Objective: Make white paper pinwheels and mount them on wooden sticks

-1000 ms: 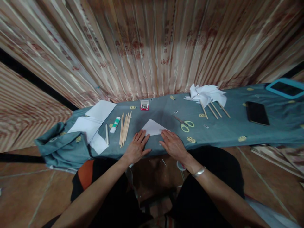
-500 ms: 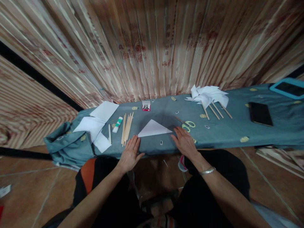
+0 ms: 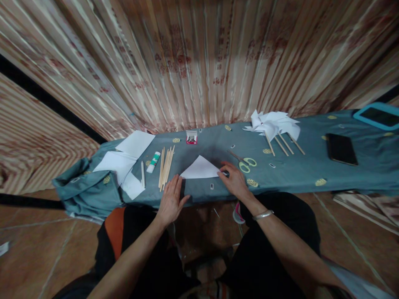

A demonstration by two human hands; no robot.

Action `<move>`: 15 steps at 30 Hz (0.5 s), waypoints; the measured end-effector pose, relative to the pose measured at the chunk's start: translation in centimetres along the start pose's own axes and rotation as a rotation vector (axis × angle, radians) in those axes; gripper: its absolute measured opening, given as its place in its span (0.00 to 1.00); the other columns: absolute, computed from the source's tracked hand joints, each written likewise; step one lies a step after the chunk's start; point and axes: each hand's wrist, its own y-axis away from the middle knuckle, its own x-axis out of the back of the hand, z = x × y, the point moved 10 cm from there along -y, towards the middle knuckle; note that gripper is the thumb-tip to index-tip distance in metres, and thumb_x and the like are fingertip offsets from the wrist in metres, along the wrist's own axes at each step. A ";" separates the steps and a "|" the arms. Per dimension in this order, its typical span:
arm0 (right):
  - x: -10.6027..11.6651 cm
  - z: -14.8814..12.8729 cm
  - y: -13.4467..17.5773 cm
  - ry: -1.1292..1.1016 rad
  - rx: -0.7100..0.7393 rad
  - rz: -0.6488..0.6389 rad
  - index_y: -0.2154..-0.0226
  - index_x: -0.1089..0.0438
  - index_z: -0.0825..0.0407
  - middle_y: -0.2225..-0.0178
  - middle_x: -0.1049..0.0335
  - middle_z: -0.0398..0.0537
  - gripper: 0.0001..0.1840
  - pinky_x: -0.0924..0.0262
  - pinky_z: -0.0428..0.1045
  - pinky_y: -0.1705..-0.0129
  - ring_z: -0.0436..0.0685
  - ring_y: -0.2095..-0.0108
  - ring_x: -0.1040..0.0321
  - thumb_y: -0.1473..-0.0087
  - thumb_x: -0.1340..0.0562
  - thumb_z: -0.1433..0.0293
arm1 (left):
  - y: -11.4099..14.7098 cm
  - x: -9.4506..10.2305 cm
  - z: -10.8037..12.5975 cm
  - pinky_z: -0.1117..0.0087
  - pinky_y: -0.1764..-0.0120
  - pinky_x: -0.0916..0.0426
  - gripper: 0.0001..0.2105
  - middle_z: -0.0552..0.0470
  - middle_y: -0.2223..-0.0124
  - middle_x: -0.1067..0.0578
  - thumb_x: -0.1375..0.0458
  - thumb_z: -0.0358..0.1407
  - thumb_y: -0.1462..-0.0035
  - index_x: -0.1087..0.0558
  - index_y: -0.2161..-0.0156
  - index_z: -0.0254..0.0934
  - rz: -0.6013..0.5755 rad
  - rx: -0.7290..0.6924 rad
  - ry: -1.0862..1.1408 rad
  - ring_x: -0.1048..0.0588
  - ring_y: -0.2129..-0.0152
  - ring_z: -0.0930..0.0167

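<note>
A white sheet of paper [image 3: 200,168], folded into a triangle, lies on the cloth-covered table between my hands. My left hand [image 3: 171,199] rests flat at its left corner, fingers stretched out and thumb apart. At the right corner, my right hand [image 3: 233,179] pinches the paper between thumb and fingers. Scissors with light green handles [image 3: 247,163] lie just beyond my right hand. Close to my left fingertips is a bunch of thin wooden sticks [image 3: 166,167]. A glue stick [image 3: 153,162] and a white pen-like stick [image 3: 143,174] lie further left.
White paper sheets [image 3: 116,164] lie at the left. A small red box of metal pins [image 3: 191,137] stands at the back. Several paper pinwheels [image 3: 274,124] on sticks lie back right, then a dark phone [image 3: 342,149] and a blue-framed tablet [image 3: 378,116]. A curtain [image 3: 199,66] hangs behind.
My right hand has moved left and its fingers have closed on the paper's right corner. My left hand has stayed nearly in place.
</note>
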 end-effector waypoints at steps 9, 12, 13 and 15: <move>5.9 -1.4 -0.5 -0.048 0.046 0.184 0.69 0.29 0.50 0.56 0.24 0.55 0.09 0.32 0.54 0.54 0.59 0.58 0.26 0.42 0.41 0.64 | -2.0 2.6 2.3 0.47 0.38 0.45 0.37 0.30 0.31 0.51 0.48 0.40 0.35 0.65 0.30 0.39 0.129 -0.020 0.063 0.52 0.33 0.54; 5.4 -3.7 0.8 -0.009 0.166 0.116 0.68 0.29 0.51 0.59 0.23 0.53 0.08 0.32 0.53 0.52 0.58 0.58 0.25 0.40 0.42 0.67 | -2.7 3.7 4.5 0.46 0.38 0.46 0.39 0.29 0.30 0.52 0.46 0.37 0.36 0.67 0.30 0.37 0.177 -0.114 0.008 0.55 0.32 0.55; 4.9 -4.5 1.4 -0.005 0.212 0.084 0.68 0.29 0.51 0.59 0.23 0.53 0.08 0.32 0.52 0.52 0.58 0.57 0.25 0.39 0.42 0.67 | -2.9 3.9 5.2 0.46 0.38 0.46 0.38 0.29 0.30 0.53 0.46 0.36 0.36 0.66 0.31 0.37 0.194 -0.138 -0.014 0.56 0.32 0.55; 3.8 -5.8 2.6 0.006 0.287 0.036 0.68 0.29 0.51 0.58 0.24 0.54 0.08 0.32 0.52 0.51 0.57 0.56 0.26 0.39 0.42 0.68 | -3.1 4.2 6.3 0.47 0.37 0.47 0.37 0.30 0.30 0.53 0.47 0.33 0.37 0.64 0.31 0.38 0.217 -0.180 -0.058 0.57 0.32 0.55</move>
